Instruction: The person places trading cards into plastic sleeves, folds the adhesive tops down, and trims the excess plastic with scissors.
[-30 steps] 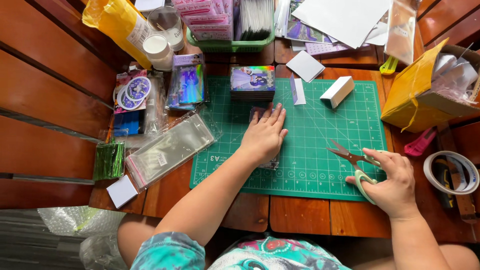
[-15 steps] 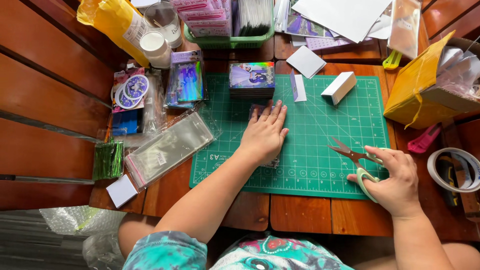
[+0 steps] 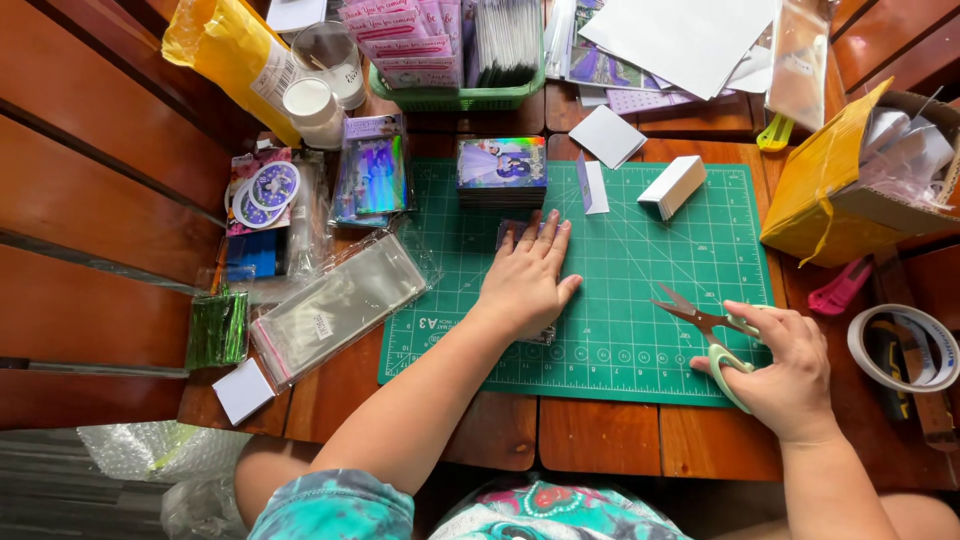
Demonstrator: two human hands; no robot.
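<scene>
Under the left hand (image 3: pixel 527 280), pressed flat with fingers spread: a small card in a clear sleeve (image 3: pixel 545 335), only its edges showing past the palm, lying on the green cutting mat (image 3: pixel 650 260). The left hand grips nothing; it holds the card down.

Right hand (image 3: pixel 785 365): closed around the pale green handles of a pair of scissors (image 3: pixel 700 320), blades parted and pointing toward the left hand, over the near right corner of the mat.

Beyond the left hand's fingertips: a stack of glossy picture cards (image 3: pixel 502 170). Between the two hands, farther off: a folded white slip (image 3: pixel 592 185) and a small white box (image 3: pixel 672 186).

Outward of the left hand, on the wooden desk (image 3: pixel 600 435): a bundle of clear cellophane bags (image 3: pixel 335 305), a green foil bundle (image 3: pixel 217 328), a sleeved holographic card pack (image 3: pixel 372 175), round stickers (image 3: pixel 262 190).

Outward of the right hand: a roll of tape (image 3: pixel 900 350), a pink cutter (image 3: pixel 838 290), a yellow padded mailer (image 3: pixel 820 190).

Far edge of the desk: a green basket (image 3: pixel 460 98) of cards, white paper sheets (image 3: pixel 690 40).
</scene>
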